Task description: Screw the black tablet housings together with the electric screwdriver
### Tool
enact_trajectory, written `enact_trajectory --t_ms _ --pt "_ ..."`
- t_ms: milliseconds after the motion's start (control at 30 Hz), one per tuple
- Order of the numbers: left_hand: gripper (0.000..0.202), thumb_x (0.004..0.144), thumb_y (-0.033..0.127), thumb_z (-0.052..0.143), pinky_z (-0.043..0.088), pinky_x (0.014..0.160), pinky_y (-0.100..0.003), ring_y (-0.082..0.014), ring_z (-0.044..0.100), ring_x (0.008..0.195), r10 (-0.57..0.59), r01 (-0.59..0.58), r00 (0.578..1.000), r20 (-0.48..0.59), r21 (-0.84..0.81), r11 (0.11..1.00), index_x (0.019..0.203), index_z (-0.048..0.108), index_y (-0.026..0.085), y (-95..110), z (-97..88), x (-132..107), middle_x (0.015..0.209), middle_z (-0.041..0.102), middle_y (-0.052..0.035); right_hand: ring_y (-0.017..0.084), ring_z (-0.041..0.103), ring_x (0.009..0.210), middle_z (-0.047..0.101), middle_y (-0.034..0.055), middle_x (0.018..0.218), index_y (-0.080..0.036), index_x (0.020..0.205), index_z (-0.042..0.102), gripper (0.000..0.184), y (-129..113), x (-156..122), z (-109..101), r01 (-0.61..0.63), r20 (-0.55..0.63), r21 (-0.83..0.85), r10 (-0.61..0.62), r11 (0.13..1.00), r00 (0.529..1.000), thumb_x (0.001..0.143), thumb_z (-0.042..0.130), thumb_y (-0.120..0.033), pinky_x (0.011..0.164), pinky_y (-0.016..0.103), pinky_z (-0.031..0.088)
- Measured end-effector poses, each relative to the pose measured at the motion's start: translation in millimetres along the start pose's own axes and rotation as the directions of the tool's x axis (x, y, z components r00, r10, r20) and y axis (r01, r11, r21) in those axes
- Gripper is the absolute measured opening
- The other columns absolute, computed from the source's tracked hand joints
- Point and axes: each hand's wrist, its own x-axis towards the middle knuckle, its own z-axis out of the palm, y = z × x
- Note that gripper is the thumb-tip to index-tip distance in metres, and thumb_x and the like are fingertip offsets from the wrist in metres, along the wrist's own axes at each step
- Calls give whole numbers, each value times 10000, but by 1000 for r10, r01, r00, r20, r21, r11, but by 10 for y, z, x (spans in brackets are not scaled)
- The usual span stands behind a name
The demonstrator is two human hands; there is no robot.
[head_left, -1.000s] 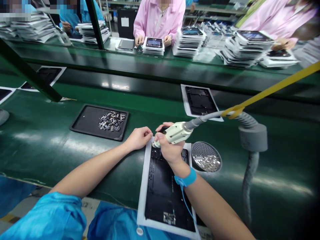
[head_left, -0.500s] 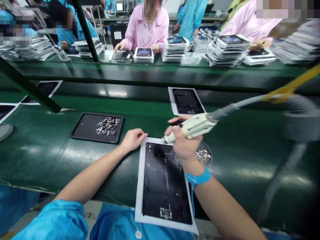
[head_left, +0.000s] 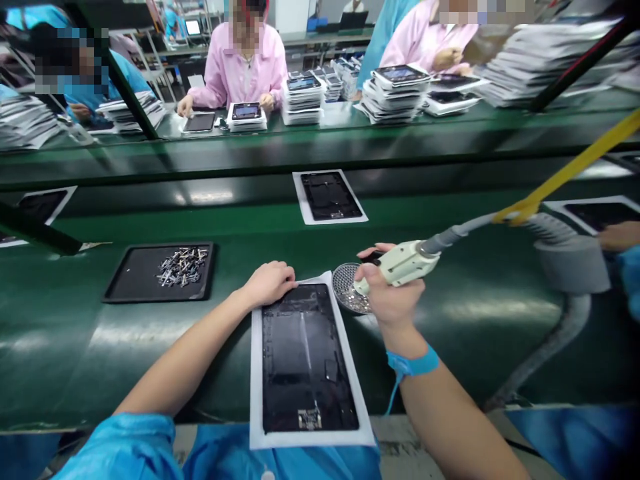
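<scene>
The two hands were apart, one at either side of the work. The right hand [head_left: 393, 293] was wrapped around a pale cream hand-held tool [head_left: 407, 261], its nose over a round, perforated grey metal dish [head_left: 343, 280] containing small shiny pieces; contact between nose and pieces could not be confirmed. The left hand [head_left: 269, 283], fingers curled, rested at the upper left corner of a flat black rectangular panel [head_left: 310, 353], apparently to steady it; whether those fingers gripped anything could not be told. The panel lay on a white sheet [head_left: 257, 400], presumably for protection, directly before the person and overhanging the near edge of the surface. The dish stood just beside the panel, seemingly for short reach. A yellow strap [head_left: 585, 160] held up the tool's grey cable [head_left: 463, 229], likely relieving the wrist of weight. A blue wristband [head_left: 414, 363] circled the right wrist. The glossy green surface [head_left: 50, 347] also bore, to the left, a shallow black tray [head_left: 135, 270] of loose metal parts [head_left: 183, 267], and, farther off, a second black panel [head_left: 330, 195] on white backing. Across the room, a co-worker in pink [head_left: 245, 60] sat beside stacked panels [head_left: 303, 100].
</scene>
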Motion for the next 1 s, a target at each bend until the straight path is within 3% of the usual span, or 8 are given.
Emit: enact_trajectory --t_ms 100,200,367,600,1000 --pt "225 1021 325 522 457 814 -328 -227 604 927 72 -64 995 -64 111 992 913 672 198 -93 7 54 977 658 -77 107 640 534 717 6 910 -218 1098 638 338 22 -9 -4 16 23 16 -17 1000 1000 810 806 -273 519 278 553" --pt "217 1021 311 522 449 814 -351 -246 596 927 48 -22 991 -125 201 979 927 670 183 -245 -48 282 978 650 -98 104 639 534 713 2 923 -225 1098 644 321 37 -12 17 27 20 32 -28 999 999 819 800 -260 516 276 554" --pt "173 998 290 567 449 828 -354 -245 595 922 -35 64 971 -238 114 991 906 672 190 -486 -107 609 933 662 -83 103 637 529 708 -3 915 -233 1101 645 317 65 10 67 42 19 51 -43 998 999 825 797 -266 535 288 573" --pt "134 969 285 604 464 821 -342 -229 599 927 -70 61 951 -302 -40 997 892 670 198 -574 -10 609 925 664 -67 107 620 510 688 -8 876 -234 1083 629 358 57 21 98 13 18 40 -14 999 1000 810 812 -372 505 296 571" --pt "154 964 292 601 468 825 -343 -225 603 911 -71 52 953 -295 -73 996 867 670 194 -585 -5 623 909 661 -66 104 621 518 672 -18 855 -248 1090 642 335 75 0 83 6 18 12 -6 1000 1000 817 806 -352 534 284 558"
